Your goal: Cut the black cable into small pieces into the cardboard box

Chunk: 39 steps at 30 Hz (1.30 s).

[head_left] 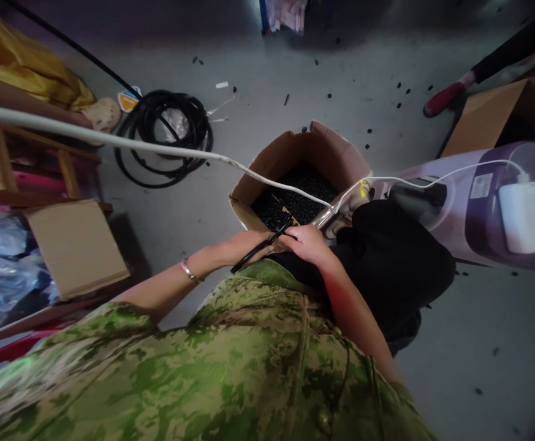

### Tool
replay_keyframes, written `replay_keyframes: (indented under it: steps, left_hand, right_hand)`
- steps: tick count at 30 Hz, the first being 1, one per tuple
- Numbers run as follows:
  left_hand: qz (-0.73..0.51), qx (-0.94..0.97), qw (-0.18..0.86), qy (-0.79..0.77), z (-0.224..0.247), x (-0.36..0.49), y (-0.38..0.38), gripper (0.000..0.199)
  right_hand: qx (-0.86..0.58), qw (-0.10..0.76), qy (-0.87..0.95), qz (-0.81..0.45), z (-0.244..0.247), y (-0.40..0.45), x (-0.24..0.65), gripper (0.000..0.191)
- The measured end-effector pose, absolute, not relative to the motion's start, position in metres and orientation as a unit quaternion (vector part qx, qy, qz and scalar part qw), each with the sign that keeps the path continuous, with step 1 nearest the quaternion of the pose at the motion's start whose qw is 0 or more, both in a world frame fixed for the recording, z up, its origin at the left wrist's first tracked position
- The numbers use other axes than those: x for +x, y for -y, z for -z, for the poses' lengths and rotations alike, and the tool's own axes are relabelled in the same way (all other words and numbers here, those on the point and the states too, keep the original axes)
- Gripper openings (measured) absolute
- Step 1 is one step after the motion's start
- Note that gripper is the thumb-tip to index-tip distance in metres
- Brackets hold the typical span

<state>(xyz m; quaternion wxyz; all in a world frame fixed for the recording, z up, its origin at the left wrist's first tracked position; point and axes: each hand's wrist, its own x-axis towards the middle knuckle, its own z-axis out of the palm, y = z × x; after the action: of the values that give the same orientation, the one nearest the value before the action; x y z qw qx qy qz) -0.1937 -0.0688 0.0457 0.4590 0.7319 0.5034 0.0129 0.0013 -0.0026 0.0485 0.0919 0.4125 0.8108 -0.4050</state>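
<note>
Low in front of my body, my left hand point(249, 246) is closed around a long, thin black strip point(258, 248), which slants up to the right. My right hand point(307, 242) pinches near the strip's upper end, its thumb and fingers pressed together. The strip's exact kind does not show. Just beyond both hands stands an open cardboard box point(341, 147), holding a heap of small black pieces point(301, 187). A small brown scrap point(290, 214) lies on the heap near my fingers.
A white cable point(166, 148) crosses above the box. At right stands a pale purple machine point(455, 184) bearing a white adapter point(524, 217). A coiled black hose point(157, 165) lies on the floor, with scattered black bits around. Other people's feet show at both sides.
</note>
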Motion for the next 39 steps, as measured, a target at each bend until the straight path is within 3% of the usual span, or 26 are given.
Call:
replay_keyframes:
  steps: [5,17,33,39]
  left_hand:
    - [-0.017,0.747,0.438,-0.500,-0.038,-0.198,0.077,0.033]
    - [0.128,0.726,0.347,-0.580,-0.045,-0.181,0.077,0.036]
    - [-0.007,0.724,0.406,-0.557,-0.008,-0.186,0.081,0.029]
    - [-0.002,0.731,0.410,-0.546,-0.013,-0.188,0.081,0.031]
  right_hand:
    - [0.404,0.103,-0.815,0.403,-0.046,0.002,0.000,0.035]
    - [0.428,0.139,-0.826,0.341,-0.041,0.003,-0.003,0.038]
    - [0.476,0.222,-0.784,0.331,-0.027,-0.003,-0.006,0.039]
    - [0.476,0.205,-0.789,0.330,-0.030,-0.002,-0.006,0.039]
